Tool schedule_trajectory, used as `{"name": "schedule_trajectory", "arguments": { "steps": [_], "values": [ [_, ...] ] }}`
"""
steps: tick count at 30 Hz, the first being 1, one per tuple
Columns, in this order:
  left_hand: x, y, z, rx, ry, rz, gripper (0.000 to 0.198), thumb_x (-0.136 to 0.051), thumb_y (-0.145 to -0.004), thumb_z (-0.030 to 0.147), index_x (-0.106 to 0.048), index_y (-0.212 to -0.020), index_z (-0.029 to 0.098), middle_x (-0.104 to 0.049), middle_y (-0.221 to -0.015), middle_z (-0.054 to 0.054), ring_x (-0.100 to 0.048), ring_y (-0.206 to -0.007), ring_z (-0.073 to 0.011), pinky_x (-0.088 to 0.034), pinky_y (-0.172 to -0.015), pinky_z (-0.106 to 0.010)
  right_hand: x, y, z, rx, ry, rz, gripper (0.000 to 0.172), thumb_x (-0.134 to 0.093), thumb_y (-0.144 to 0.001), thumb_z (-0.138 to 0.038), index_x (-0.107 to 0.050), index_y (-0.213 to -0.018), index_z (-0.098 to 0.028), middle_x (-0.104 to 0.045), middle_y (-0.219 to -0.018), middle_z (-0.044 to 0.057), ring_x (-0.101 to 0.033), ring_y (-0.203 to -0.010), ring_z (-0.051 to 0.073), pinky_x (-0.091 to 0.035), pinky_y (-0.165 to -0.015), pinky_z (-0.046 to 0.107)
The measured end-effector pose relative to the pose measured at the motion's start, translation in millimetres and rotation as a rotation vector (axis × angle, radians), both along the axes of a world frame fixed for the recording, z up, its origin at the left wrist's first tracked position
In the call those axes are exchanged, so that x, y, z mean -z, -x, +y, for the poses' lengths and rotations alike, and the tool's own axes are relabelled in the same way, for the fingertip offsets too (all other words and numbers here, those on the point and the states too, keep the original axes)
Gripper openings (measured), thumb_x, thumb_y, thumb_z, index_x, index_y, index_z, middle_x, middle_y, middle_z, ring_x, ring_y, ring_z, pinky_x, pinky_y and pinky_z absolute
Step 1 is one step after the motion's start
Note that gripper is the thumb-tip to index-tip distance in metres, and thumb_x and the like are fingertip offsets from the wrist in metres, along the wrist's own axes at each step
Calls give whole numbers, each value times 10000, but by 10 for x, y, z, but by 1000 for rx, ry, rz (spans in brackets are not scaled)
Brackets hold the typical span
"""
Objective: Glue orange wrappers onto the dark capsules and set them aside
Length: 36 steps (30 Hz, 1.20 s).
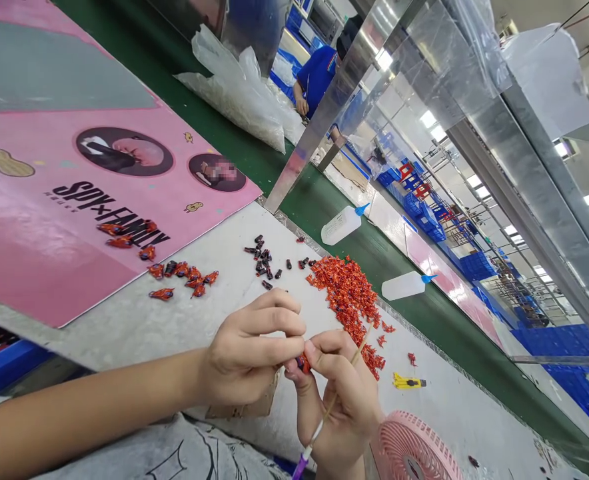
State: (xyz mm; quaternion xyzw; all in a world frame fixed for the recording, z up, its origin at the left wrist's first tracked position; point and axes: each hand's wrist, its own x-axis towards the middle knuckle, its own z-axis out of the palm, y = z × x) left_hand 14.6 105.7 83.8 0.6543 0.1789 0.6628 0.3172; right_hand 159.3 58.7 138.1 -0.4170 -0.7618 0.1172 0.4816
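My left hand (257, 353) and my right hand (342, 393) meet over the near part of the worktable, fingertips pinched together. Between them sits a small red-and-dark plastic piece (303, 363), mostly covered by the fingers. A thin wooden stick (330, 405) with a purple end also rests in my right hand, running across the palm and past the fingers. Just beyond my hands lies a heap of small red plastic pieces (347, 290). Loose dark pieces (262, 257) are scattered to its left. Further left, several red-and-dark pieces (194, 275) lie in a loose group.
A pink printed board (139, 267) covers the table's left. Two white squeeze bottles (342, 227) with blue tips lie on the green belt (294, 200). A yellow cutter (408, 381) and a pink fan (417, 447) are at right. A metal post (319, 110) rises beyond; another person (319, 80) sits behind.
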Motion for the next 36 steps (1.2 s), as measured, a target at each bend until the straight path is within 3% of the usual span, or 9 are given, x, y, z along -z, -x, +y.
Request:
{"name": "schedule_trajectory", "arguments": {
  "steps": [7,13,17,19,23,26,29,36],
  "values": [
    [-168,-50,68,43,50,-88,142,-691,-919,238,-752,-791,239,-676,-649,-50,-600,-641,-196,-519,-651,-310,25,-101,33,-5,64,28,206,-700,-857,-61,-688,-959,-239,-669,-820,15,-648,-722,147,-556,-612,254],
    [-145,-23,88,171,153,11,442,-545,-978,576,-606,-753,200,-554,-650,-14,-511,-669,-172,-464,-624,-272,-15,-142,52,-2,-25,-22,276,-660,-878,-20,-701,-1054,-228,-677,-859,32,-650,-748,148,-563,-619,255],
    [-160,3,67,245,124,92,426,-406,-1069,434,-575,-755,200,-544,-624,-8,-499,-698,-168,-462,-646,-255,-1,-128,70,-19,-26,-22,281,-633,-914,-40,-704,-1092,-245,-668,-862,34,-646,-753,152,-563,-625,262],
    [-170,4,62,224,106,70,355,-410,-1074,362,-570,-799,205,-558,-651,-7,-510,-712,-169,-474,-666,-261,24,-124,78,-13,12,11,259,-698,-917,-134,-694,-1139,-266,-670,-879,31,-648,-772,161,-569,-653,273],
    [-154,-13,60,162,77,40,246,-435,-1065,336,-561,-894,212,-571,-732,-10,-543,-723,-166,-496,-678,-269,85,-110,70,21,159,137,393,-811,-845,-390,-673,-1200,-296,-668,-837,-2,-624,-728,153,-548,-662,260],
    [-124,-32,51,129,37,59,165,-464,-1053,305,-562,-958,212,-604,-771,-24,-560,-736,-172,-503,-692,-280,126,-74,50,2,313,276,332,-785,-847,-480,-698,-1119,-312,-706,-834,-8,-614,-691,135,-515,-639,235],
    [-88,-45,36,95,-6,106,152,-458,-1053,302,-544,-975,204,-606,-780,-34,-554,-738,-176,-498,-691,-283,139,-22,38,-6,391,442,210,-807,-843,-430,-706,-969,-295,-701,-783,-17,-580,-639,117,-478,-608,224],
    [-41,-16,43,76,-205,221,202,-366,-1060,259,-532,-964,198,-566,-697,-19,-510,-674,-183,-453,-661,-313,170,28,-3,-67,435,522,331,-785,-839,-505,-623,-766,-226,-507,-604,-43,-423,-540,100,-346,-499,219]
  ]
}}
